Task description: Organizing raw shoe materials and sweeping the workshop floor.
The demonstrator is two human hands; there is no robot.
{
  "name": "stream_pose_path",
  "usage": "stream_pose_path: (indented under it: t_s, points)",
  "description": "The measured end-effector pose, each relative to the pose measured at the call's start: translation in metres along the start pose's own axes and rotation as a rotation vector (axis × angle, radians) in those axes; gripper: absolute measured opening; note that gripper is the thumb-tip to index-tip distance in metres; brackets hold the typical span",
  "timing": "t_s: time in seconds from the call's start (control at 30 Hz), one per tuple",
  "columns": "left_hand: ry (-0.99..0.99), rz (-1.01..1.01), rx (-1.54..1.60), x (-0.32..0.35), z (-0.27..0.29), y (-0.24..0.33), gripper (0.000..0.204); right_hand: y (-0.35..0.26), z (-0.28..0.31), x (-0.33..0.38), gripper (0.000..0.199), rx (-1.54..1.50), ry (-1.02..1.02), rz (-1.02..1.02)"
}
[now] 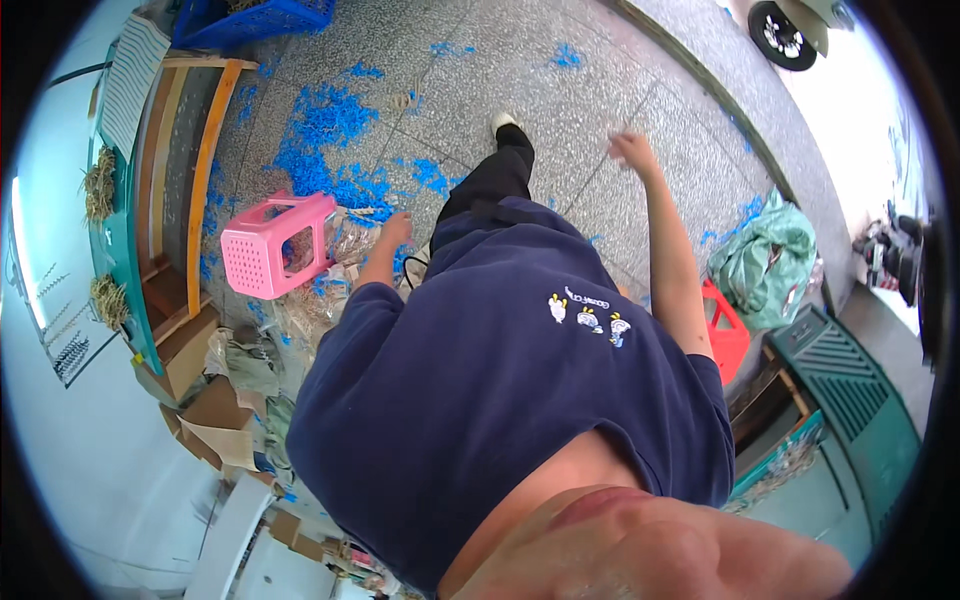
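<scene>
My right hand [632, 150] hangs out over the grey speckled floor [590, 110], slightly blurred, its fingers loosely apart and nothing in them. At my left side my left hand [397, 230] hangs low, and its fingers are too indistinct to tell how they are held. Nearest to it are clear plastic wrapping [350, 238] and a pink plastic stool [256, 258] lying tipped over. One foot in a white shoe [503, 122] is stretched forward on the floor.
Blue shreds [325, 120] litter the floor ahead and to the left. A green workbench [135, 250] with straw bundles runs along the left, with cardboard boxes [215, 415] behind. A blue crate [250, 22] stands at the far left. Right are a green sack [765, 260] and a red stool [728, 335].
</scene>
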State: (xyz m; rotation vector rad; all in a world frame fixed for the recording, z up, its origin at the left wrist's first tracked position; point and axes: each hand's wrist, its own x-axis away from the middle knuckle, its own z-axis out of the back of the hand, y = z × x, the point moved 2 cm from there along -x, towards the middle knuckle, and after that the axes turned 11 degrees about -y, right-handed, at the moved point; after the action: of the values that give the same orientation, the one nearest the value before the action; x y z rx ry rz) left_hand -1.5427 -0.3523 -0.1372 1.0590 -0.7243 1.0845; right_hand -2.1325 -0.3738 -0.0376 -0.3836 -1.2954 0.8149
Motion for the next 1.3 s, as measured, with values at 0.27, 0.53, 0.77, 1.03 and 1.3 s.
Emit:
stream_pose_path:
  t_s: [0.27, 0.53, 0.77, 1.03, 1.3]
  points:
    - [0.177, 0.003, 0.919, -0.047, 0.18, 0.146, 0.038, 0.012, 0.015, -0.053, 0.03, 0.025, -0.16, -0.44]
    - [0.368, -0.009, 1.264, -0.097, 0.22, 0.123, 0.035, -0.093, 0.051, -0.188, 0.021, 0.316, -0.313, -0.446]
    - [0.618, 0.453, 1.373, -0.193, 0.144, 0.03, 0.031, -0.25, -0.016, -0.351, 0.03, 0.919, -0.341, 0.009]
    - [0.609, 0.556, 1.319, -0.302, 0.226, 0.0, 0.03, -0.281, -0.13, -0.386, 0.072, 1.509, -0.605, -0.145]
    - [0.274, 0.749, 1.15, -0.436, 0.268, -0.096, 0.047, -0.291, -0.168, -0.432, 0.075, 1.537, -0.49, 0.15]
